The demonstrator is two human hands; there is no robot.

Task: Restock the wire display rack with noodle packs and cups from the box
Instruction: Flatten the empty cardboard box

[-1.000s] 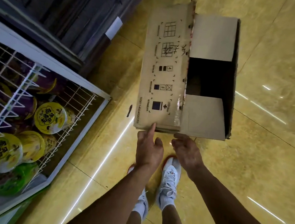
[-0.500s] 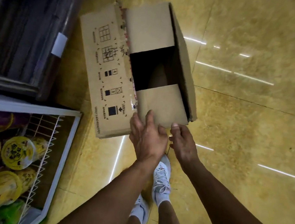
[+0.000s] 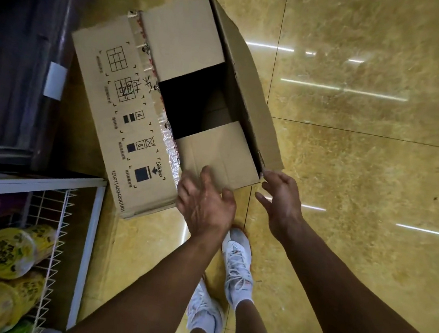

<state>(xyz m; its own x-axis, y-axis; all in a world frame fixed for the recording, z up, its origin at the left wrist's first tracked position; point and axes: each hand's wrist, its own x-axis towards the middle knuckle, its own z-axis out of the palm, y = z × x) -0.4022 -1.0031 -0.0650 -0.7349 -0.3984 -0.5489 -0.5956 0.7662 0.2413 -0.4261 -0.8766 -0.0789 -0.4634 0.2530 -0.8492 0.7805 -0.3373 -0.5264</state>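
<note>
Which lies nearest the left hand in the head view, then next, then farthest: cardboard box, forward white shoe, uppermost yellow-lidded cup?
1. cardboard box, directly ahead of the left hand.
2. forward white shoe, just behind it, on the floor.
3. uppermost yellow-lidded cup, far left in the wire rack.

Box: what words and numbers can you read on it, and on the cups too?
"180KGmax": box flap, beside the arrow sign.
"4": same flap, in a small square.
"8": same flap, beside a crossed square.
"15001140040001/01": along the flap's edge; the digits are my best reading.
Handwritten marks and tiny captions on the flap: unreadable.
Cups: dark print on yellow lids, too blurred to read.
</note>
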